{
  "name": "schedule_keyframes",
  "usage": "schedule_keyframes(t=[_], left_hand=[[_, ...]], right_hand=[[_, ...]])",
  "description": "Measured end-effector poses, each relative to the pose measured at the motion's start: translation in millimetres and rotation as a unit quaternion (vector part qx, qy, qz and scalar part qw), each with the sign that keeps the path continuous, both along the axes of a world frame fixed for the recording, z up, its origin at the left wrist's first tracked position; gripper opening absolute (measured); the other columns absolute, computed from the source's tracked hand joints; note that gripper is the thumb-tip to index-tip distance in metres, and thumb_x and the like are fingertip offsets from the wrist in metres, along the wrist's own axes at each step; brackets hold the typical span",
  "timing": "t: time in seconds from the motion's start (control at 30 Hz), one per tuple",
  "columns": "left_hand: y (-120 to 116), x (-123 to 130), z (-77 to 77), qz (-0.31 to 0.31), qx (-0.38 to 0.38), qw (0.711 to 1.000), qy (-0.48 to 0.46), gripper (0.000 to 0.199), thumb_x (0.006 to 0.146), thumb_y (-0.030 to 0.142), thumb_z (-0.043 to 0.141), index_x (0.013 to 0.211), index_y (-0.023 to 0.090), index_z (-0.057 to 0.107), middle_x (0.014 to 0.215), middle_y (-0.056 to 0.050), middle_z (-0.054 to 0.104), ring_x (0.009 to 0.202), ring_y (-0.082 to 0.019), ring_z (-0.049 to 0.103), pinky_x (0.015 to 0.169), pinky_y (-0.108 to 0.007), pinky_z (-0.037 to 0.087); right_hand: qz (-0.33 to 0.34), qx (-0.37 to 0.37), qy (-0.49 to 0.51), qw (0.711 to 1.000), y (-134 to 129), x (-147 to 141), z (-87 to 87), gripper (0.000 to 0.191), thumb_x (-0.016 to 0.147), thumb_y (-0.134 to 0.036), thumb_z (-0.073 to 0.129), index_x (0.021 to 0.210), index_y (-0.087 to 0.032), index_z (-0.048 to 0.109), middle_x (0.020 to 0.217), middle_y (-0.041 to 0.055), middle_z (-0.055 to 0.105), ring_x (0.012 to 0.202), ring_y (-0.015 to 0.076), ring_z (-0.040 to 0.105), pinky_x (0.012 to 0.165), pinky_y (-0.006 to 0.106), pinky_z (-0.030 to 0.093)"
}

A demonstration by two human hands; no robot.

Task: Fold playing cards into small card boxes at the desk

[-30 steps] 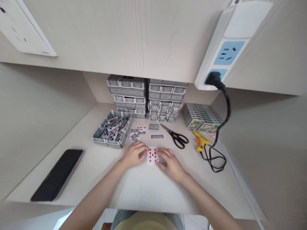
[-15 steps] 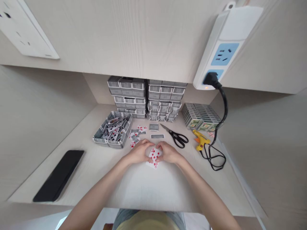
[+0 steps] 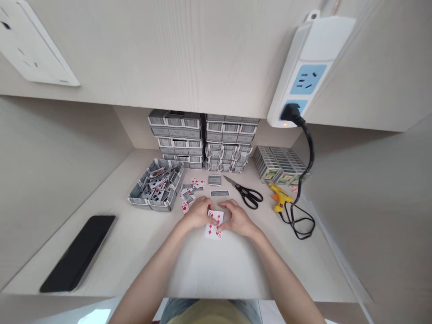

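A nine-of-diamonds playing card [image 3: 213, 233] faces up in front of me at the middle of the desk. My left hand [image 3: 200, 213] pinches its upper left part, thumb on the face and fingers curled behind. To the right of the card, my right hand [image 3: 239, 220] is open in a curve, its thumb tip at the card's right edge and its index finger apart from it. Just beyond my hands lie a face-down card strip [image 3: 219, 193], a small face-down card piece [image 3: 214, 180] and several cut card pieces [image 3: 186, 196].
A box made of cards [image 3: 151, 203], filled with loose cards, stands left. Behind are stacked card boxes [image 3: 180, 132]. Scissors [image 3: 248, 193], a yellow glue gun [image 3: 281, 197] with its cord, and card packs [image 3: 278, 164] are right. A black phone [image 3: 79, 252] lies left; a power strip [image 3: 307, 67] hangs above.
The card has turned from tilted to nearly upright. My right index finger has moved away from its top edge, while my left hand keeps its pinch.
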State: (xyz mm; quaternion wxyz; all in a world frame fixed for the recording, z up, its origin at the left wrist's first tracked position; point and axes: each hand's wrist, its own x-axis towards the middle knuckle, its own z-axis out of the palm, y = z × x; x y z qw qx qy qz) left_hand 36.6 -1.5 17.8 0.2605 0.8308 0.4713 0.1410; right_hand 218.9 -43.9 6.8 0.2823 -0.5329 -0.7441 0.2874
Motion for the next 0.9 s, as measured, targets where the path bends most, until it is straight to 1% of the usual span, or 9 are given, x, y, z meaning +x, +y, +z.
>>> schedule_keyframes(t=[0.07, 0.13, 0.3, 0.37, 0.47, 0.6, 0.67, 0.8, 0.9], left_hand=[[-1.7, 0.4, -3.4, 0.019, -0.006, 0.999, -0.035, 0.036, 0.045, 0.029, 0.076, 0.073, 0.019, 0.055, 0.073, 0.0, 0.056, 0.076, -0.019, 0.052, 0.065, -0.027, 0.037], [-3.0, 3.9, -4.9, 0.046, -0.039, 0.994, -0.089, 0.03, 0.05, 0.024, 0.073, 0.073, 0.018, 0.054, 0.067, 0.002, 0.056, 0.069, -0.016, 0.052, 0.061, -0.025, 0.037], [-6.3, 14.9, -2.3, 0.083, -0.144, 0.952, -0.259, 0.028, 0.06, 0.026, 0.066, 0.083, 0.016, 0.054, 0.058, 0.006, 0.051, 0.053, -0.01, 0.048, 0.05, -0.02, 0.035], [-7.9, 16.3, 0.0, 0.067, -0.142, 0.95, -0.271, 0.021, 0.066, 0.035, 0.06, 0.074, 0.015, 0.056, 0.055, 0.005, 0.05, 0.052, -0.01, 0.046, 0.049, -0.02, 0.033], [-8.1, 15.4, 2.2, 0.049, -0.124, 0.958, -0.254, 0.032, 0.072, 0.043, 0.052, 0.057, 0.015, 0.054, 0.051, 0.003, 0.05, 0.05, -0.01, 0.045, 0.048, -0.021, 0.03], [-1.6, 13.4, -1.5, 0.121, -0.098, 0.958, -0.242, 0.032, 0.076, 0.041, 0.047, 0.057, 0.016, 0.053, 0.046, 0.003, 0.05, 0.046, -0.011, 0.045, 0.046, -0.021, 0.03], [2.4, 12.9, -5.6, 0.154, -0.092, 0.951, -0.251, 0.028, 0.078, 0.035, 0.043, 0.06, 0.017, 0.053, 0.043, 0.003, 0.048, 0.043, -0.011, 0.045, 0.045, -0.022, 0.032], [5.8, 12.6, -12.9, 0.156, -0.119, 0.942, -0.272, 0.015, 0.076, 0.027, 0.045, 0.074, 0.017, 0.056, 0.049, 0.003, 0.055, 0.042, -0.012, 0.05, 0.045, -0.023, 0.037], [5.3, 13.4, -16.6, 0.145, -0.145, 0.938, -0.28, 0.013, 0.075, 0.028, 0.05, 0.072, 0.017, 0.055, 0.057, 0.0, 0.061, 0.046, -0.013, 0.055, 0.048, -0.024, 0.042]], right_hand=[[0.022, 0.0, 0.013, 1.0, -1.5, 1.3, -0.6, 0.074, 0.043, -0.039, 0.079, 0.11, -0.02, 0.053, 0.097, 0.0043, 0.057, 0.08, 0.0174, 0.054, 0.067, 0.028, 0.042], [0.011, -0.012, 0.024, 1.0, -1.9, 1.4, -0.8, 0.07, 0.045, -0.039, 0.079, 0.107, -0.019, 0.053, 0.09, 0.0021, 0.058, 0.073, 0.0153, 0.053, 0.063, 0.026, 0.041], [0.002, -0.057, 0.079, 0.995, -0.3, -0.6, -1.2, 0.033, 0.058, -0.042, 0.071, 0.076, -0.017, 0.059, 0.066, -0.0028, 0.054, 0.056, 0.011, 0.047, 0.051, 0.022, 0.037], [-0.019, -0.06, 0.125, 0.99, 1.4, -0.3, 0.1, 0.029, 0.066, -0.044, 0.064, 0.07, -0.016, 0.057, 0.061, -0.0028, 0.052, 0.054, 0.0112, 0.047, 0.05, 0.022, 0.037], [-0.08, -0.007, 0.159, 0.984, 5.0, 6.2, 5.9, 0.027, 0.074, -0.044, 0.056, 0.074, -0.017, 0.058, 0.064, 0.0, 0.055, 0.058, 0.0137, 0.051, 0.053, 0.025, 0.041], [-0.218, 0.153, 0.075, 0.961, 9.3, 33.0, 12.1, 0.024, 0.082, -0.033, 0.044, 0.087, -0.018, 0.062, 0.086, 0.0086, 0.062, 0.081, 0.0207, 0.056, 0.073, 0.033, 0.044], [-0.262, 0.186, -0.006, 0.947, 10.8, 49.5, 9.5, 0.023, 0.079, -0.026, 0.047, 0.093, -0.018, 0.063, 0.092, 0.0098, 0.063, 0.09, 0.0239, 0.054, 0.081, 0.039, 0.042], [-0.257, 0.136, -0.134, 0.947, 14.1, 68.3, -3.3, 0.03, 0.073, -0.015, 0.047, 0.098, -0.018, 0.063, 0.094, 0.0088, 0.064, 0.088, 0.0246, 0.055, 0.079, 0.038, 0.042], [-0.229, 0.133, -0.173, 0.949, 16.0, 67.7, -7.8, 0.027, 0.071, -0.018, 0.049, 0.095, -0.018, 0.063, 0.092, 0.0076, 0.065, 0.088, 0.0243, 0.055, 0.078, 0.036, 0.041]])
